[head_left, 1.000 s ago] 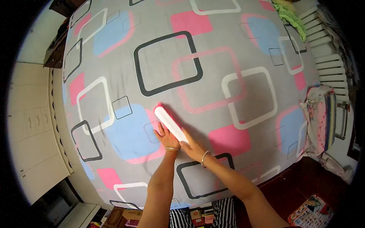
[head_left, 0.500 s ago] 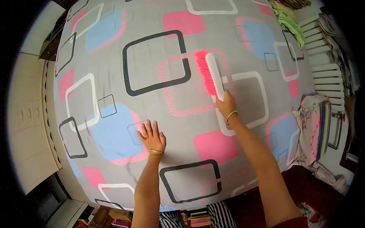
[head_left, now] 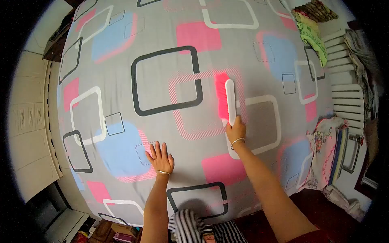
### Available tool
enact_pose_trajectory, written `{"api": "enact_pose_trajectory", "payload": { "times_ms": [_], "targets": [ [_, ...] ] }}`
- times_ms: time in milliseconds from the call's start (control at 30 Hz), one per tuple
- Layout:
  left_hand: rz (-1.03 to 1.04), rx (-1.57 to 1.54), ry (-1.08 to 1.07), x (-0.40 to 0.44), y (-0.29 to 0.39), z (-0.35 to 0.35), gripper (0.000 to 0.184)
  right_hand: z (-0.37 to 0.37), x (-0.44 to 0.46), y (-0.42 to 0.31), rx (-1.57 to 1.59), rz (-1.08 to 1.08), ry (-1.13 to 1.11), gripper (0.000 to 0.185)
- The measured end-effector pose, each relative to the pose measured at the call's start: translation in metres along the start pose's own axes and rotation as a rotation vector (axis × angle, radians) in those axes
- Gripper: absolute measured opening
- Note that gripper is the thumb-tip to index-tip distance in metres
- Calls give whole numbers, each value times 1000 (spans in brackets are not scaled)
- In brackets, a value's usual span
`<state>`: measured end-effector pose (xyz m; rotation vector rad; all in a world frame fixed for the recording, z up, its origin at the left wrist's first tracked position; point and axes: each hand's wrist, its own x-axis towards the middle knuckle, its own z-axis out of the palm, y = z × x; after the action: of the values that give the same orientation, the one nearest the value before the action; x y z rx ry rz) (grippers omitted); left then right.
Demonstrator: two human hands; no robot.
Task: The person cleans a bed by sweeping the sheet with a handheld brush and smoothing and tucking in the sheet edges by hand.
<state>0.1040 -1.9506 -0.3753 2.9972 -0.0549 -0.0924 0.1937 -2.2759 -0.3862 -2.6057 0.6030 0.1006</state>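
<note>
A bed brush [head_left: 229,101] with a white back and pink bristles is gripped at its handle by my right hand [head_left: 236,130]. Its bristles face left, against the patterned bedsheet [head_left: 152,127]. The sheet is grey, printed with pink, blue, white and dark rounded squares. My left hand [head_left: 162,160] lies flat on the sheet with fingers spread, at the edge of a blue patch and holding nothing. Each wrist wears a bangle.
White slatted rails [head_left: 346,103] stand along the right, with folded cloths [head_left: 330,150] hanging near them. A green cloth [head_left: 314,42] lies at the far right corner. Pale cabinets [head_left: 32,117] line the left. Striped fabric [head_left: 186,227] shows at the bottom.
The view has tilted, so the sheet's pattern sits lower in the frame. My right hand has turned the brush more upright and shifted it slightly. My left hand stays flat at the same patch.
</note>
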Motion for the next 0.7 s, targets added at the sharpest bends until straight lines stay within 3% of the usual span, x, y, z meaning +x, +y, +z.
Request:
{"api": "enact_pose_trajectory", "payload": {
  "times_ms": [267, 367, 400, 467, 500, 567, 700],
  "targets": [
    [6, -23, -81, 8, 5, -20, 52, -3, 1, 3, 13, 2, -27, 44],
    [162, -102, -107, 24, -1, -16, 51, -4, 5, -1, 37, 70, -72, 43],
    [170, -100, -115, 49, 6, -23, 51, -8, 7, -3, 38, 81, -73, 43],
    [337, -258, -96, 134, 32, -43, 50, -17, 11, -8, 80, 257, -306, 39],
    [328, -215, -71, 193, 49, -53, 49, -16, 8, -8, 87, 275, -298, 39],
    [332, -163, 61, 307, 72, -54, 50, -6, 7, -2, 80, 115, -166, 35],
    [319, -82, 165, 463, 97, -34, 50, -26, 12, -23, 132, 233, -239, 35]
  ]
}}
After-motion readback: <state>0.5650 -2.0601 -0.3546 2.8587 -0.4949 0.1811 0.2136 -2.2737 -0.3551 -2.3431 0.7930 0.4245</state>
